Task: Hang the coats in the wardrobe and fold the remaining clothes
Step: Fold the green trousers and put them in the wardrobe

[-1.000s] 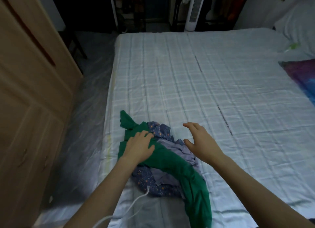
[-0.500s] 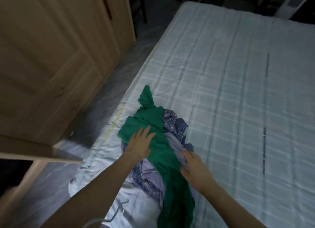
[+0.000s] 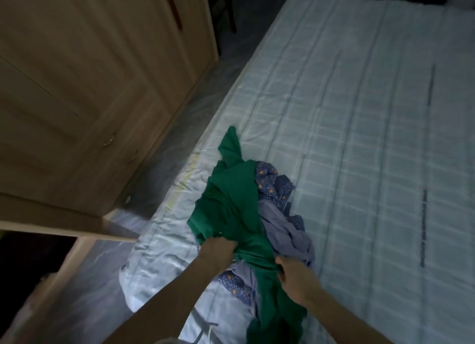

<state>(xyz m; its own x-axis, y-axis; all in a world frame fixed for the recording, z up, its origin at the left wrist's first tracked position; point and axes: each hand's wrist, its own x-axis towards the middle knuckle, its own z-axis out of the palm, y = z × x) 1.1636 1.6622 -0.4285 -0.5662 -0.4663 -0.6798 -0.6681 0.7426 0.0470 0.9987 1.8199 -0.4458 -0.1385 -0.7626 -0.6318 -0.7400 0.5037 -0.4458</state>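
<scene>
Both hands, left hand & right hand, grip crumpled green garment.

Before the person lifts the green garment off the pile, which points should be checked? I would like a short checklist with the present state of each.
1. Left hand grips the green garment: ok, fingers curled into the cloth.
2. Right hand grips the same garment: ok, it pinches the green cloth lower down.
3. Green garment lies on top of the pile: ok, it covers the floral cloth and the lilac cloth.
4. Green garment free of the cloths below: cannot tell, the folds hide it.
5. Bare space on the bed for folding: ok.
6. Wardrobe open: not ok, the visible doors are closed.
</scene>
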